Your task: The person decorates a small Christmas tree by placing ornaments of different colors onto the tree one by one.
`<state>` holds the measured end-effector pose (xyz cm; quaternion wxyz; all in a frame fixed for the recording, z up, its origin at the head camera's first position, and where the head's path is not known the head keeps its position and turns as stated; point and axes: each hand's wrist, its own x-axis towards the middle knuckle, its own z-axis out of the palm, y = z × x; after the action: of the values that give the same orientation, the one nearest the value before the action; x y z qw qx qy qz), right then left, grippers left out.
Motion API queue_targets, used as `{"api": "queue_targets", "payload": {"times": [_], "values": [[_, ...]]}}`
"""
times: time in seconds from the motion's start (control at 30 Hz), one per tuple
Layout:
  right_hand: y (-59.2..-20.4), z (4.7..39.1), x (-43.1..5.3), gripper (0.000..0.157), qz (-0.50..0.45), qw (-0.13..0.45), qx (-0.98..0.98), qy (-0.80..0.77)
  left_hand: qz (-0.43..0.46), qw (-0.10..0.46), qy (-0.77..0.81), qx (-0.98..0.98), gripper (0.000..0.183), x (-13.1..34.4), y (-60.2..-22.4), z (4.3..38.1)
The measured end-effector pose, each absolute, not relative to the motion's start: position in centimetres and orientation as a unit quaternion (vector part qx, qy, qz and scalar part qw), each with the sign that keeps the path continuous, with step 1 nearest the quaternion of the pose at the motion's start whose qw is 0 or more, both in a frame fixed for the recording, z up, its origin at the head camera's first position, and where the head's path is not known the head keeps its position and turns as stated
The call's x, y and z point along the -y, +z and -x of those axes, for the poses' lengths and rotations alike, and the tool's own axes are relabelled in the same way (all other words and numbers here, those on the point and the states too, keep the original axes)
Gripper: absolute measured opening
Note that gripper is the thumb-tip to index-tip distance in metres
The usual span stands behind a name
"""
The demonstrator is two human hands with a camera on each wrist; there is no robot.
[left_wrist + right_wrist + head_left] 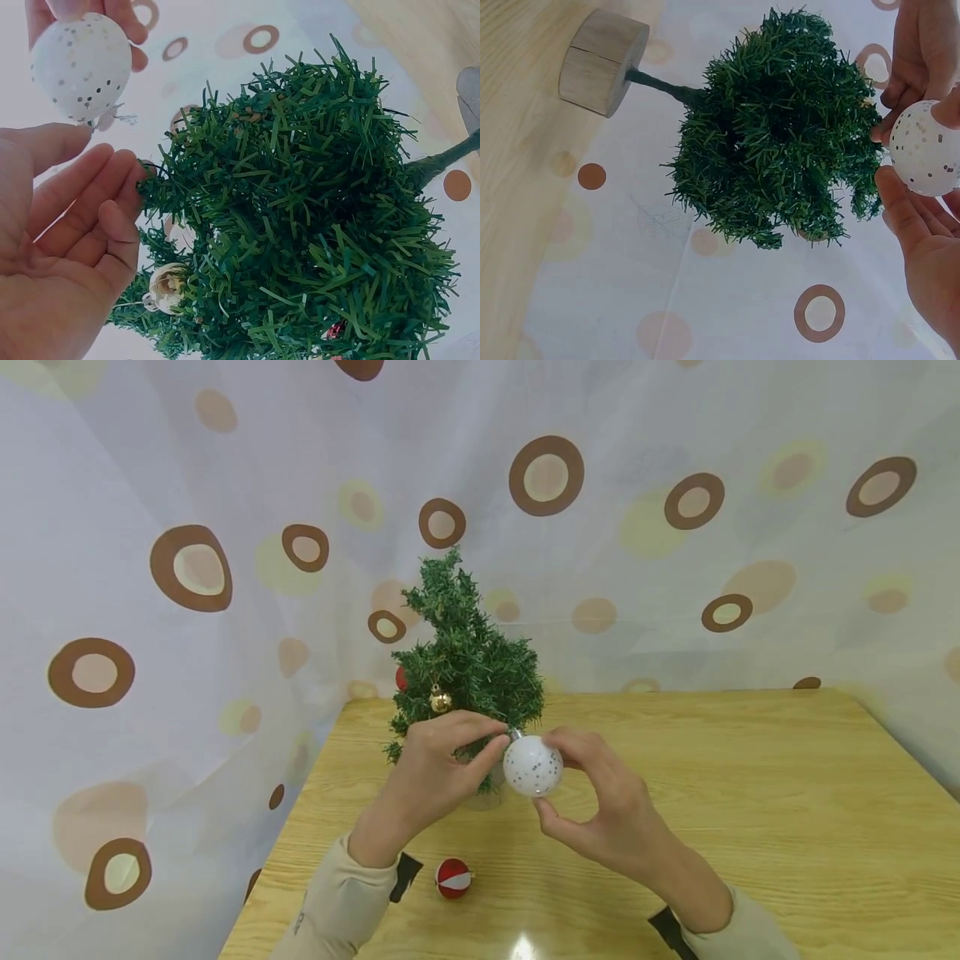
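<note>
In the head view, a white Christmas bauble (pixel 533 767) with silvery dots is held in front of a small green Christmas tree (pixel 468 652). My right hand (pixel 618 806) grips the ball between thumb and fingers. At the bauble's silver cap, my left hand (pixel 442 760) pinches with thumb and forefinger. The left wrist view has the bauble (pixel 81 67) cap downward, a wispy thread by the cap, and the left hand (pixel 71 232) beside the branches. In the right wrist view, the right hand (pixel 937 262) is around the bauble (pixel 924 150).
A gold bauble (pixel 441 700) hangs on the tree's front, with a red one (pixel 401 678) at its left side. On the wooden table (pixel 712 793) lies a red and white bauble (pixel 453 878). The tree stands on a round wooden base (pixel 604 64). Behind hangs a patterned curtain (pixel 637 427).
</note>
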<state>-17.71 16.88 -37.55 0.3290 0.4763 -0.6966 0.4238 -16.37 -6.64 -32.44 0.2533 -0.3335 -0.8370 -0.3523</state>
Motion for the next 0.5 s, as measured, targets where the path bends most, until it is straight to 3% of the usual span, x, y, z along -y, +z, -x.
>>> {"api": "queue_targets", "payload": {"times": [0.5], "values": [[-37.76,17.56,-16.97,0.049,-0.482,0.327,0.692,0.427,0.340,0.301,-0.313,0.834,0.008,6.28,-32.28,16.65]]}}
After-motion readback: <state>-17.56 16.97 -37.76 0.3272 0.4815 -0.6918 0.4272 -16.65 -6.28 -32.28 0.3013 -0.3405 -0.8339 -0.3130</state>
